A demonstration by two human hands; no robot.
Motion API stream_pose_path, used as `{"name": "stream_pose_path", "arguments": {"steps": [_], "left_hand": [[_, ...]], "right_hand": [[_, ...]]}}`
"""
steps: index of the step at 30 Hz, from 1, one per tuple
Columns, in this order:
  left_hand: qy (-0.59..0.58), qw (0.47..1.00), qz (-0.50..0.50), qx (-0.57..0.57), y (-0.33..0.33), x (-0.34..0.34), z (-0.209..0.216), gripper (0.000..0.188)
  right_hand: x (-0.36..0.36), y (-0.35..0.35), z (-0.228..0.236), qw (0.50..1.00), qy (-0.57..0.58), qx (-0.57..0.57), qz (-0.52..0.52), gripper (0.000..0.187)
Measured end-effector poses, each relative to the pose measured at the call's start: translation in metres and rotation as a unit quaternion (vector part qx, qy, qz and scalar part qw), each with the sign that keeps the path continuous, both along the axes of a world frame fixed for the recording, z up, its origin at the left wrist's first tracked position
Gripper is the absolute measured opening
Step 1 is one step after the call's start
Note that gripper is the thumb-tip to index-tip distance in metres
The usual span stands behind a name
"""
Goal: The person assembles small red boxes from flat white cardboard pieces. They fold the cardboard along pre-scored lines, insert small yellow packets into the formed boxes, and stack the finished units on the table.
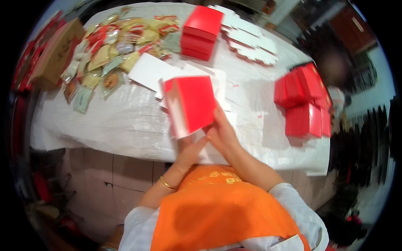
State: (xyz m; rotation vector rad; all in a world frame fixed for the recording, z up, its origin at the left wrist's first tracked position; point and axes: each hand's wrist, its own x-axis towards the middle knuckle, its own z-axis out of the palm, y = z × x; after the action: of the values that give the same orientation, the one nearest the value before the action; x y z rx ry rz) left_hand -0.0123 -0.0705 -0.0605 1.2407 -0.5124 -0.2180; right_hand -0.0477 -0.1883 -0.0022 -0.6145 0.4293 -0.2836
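Observation:
In front of me I hold a red cardboard box (197, 100), tilted, with a white inner face or flap showing along its left side. My right hand (222, 129) grips its lower right edge. My left hand (189, 149) is at its lower end; the box hides most of those fingers. Under and behind the box lie flat white card blanks (150, 72) on the covered table. Slight motion blur softens the box's edges.
White sheeting (113, 125) covers the table. Many small filled packets (111, 79) are heaped at the far left, beside a brown carton (58, 54). A stack of red boxes (203, 29) and white flat blanks (251, 39) stand at the back. More red boxes (303, 119) sit at right.

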Motion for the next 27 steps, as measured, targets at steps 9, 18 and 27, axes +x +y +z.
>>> {"name": "stream_pose_path", "arguments": {"steps": [9,18,27], "left_hand": [[0.189,0.936,0.272,-0.121,0.122,0.041,0.021,0.042],[0.234,0.886,0.384,-0.117,0.189,0.041,-0.003,0.049],[0.213,0.916,0.329,-0.085,0.175,0.056,-0.015,0.051]], "right_hand": [[0.064,0.032,0.002,0.817,0.026,-0.466,0.338,0.029],[0.268,0.047,-0.003,0.276,-0.242,-0.924,0.108,0.048],[0.243,0.011,-0.017,0.302,-0.035,-0.896,0.325,0.046]]}}
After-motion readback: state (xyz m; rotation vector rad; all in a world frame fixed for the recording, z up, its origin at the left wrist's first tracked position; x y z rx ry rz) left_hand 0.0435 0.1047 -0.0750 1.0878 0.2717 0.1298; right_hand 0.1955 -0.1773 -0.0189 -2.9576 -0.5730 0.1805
